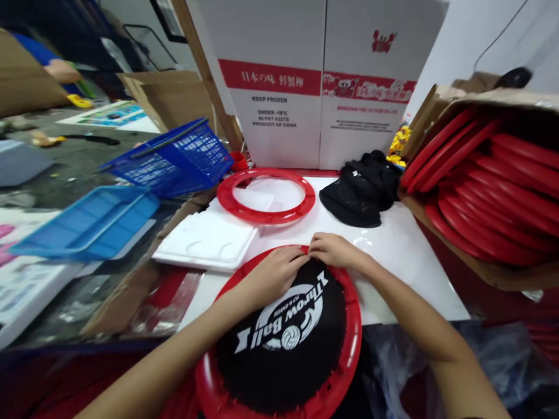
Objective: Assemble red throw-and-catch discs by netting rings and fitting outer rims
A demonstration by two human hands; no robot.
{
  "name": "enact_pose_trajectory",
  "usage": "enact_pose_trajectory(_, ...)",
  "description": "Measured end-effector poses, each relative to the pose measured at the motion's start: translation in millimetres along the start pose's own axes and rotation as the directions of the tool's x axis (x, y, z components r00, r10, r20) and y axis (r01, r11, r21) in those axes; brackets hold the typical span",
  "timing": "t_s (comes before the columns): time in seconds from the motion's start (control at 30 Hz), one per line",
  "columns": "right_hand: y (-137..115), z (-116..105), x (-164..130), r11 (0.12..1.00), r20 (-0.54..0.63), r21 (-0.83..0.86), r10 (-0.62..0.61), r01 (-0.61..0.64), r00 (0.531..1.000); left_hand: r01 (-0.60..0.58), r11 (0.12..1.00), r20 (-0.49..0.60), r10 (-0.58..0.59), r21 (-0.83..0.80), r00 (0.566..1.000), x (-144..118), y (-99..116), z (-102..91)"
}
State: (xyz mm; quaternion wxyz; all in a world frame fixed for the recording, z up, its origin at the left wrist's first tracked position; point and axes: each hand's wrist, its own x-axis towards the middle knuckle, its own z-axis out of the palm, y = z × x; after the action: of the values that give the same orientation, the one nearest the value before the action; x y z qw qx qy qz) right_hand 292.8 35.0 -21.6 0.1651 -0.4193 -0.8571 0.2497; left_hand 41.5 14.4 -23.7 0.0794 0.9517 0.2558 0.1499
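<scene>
In front of me a red plastic ring [354, 326] is spanned by a black fabric disc [279, 372] with white "Throw Ball" lettering; its near part overhangs the table edge. My left hand [282, 270] bends over the disc, its closed fingers at the far rim where fabric meets ring. Right beside it, my right hand [334, 250] pinches that same stretch of rim. Exactly what lies under the fingertips is hidden. Beyond them, a bare red ring [225, 195] rests partly on white foam pieces [205, 238]. A pile of black fabric [362, 189] lies at the back right.
On the right, a cardboard box [480, 279] holds several red rings [493, 198]. Large white cartons [283, 139] stand behind the white tabletop [419, 273]. To the left are a blue basket [183, 154] and a blue tray [96, 224]. Another person's arm [61, 70] shows far left.
</scene>
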Motion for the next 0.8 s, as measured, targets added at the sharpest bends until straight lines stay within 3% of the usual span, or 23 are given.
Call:
enact_pose_trajectory(0.2, 19, -11, -2, 0.973, 0.054, 0.226, -0.059, 0.045, 0.997, -0.007, 0.989, 0.033, 0.012, -0.145, 0.999, -1, -10, -13.1)
enact_pose_trajectory(0.37, 25, -27, -13, 0.932, 0.195, 0.362, -0.106, 0.029, 0.975, -0.006, 0.995, 0.128, 0.018, -0.098, 0.992, 4, -9, -21.6)
enact_pose_trajectory(0.5, 19, -22, -13, 0.948, 0.189, 0.317, -0.088, 0.024, 0.978, 0.020, 0.996, 0.176, -0.005, -0.082, 0.984, 15, -5, -23.6)
enact_pose_trajectory(0.63, 10, -13, -13, 0.973, 0.135, 0.223, -0.093, 0.061, 0.987, 0.046, 0.992, 0.165, -0.025, -0.120, 0.986, 24, -6, -12.0)
enact_pose_trajectory(0.7, 8, -14, -16, 0.979, 0.117, 0.186, -0.102, 0.079, 0.988, 0.033, 0.989, 0.150, -0.011, -0.143, 0.989, 30, -11, -5.7)
enact_pose_trajectory(0.8, 11, -25, -21, 0.975, 0.181, 0.200, -0.133, 0.096, 0.974, -0.024, 0.994, 0.172, 0.042, -0.108, 0.984, 41, -14, -6.0)
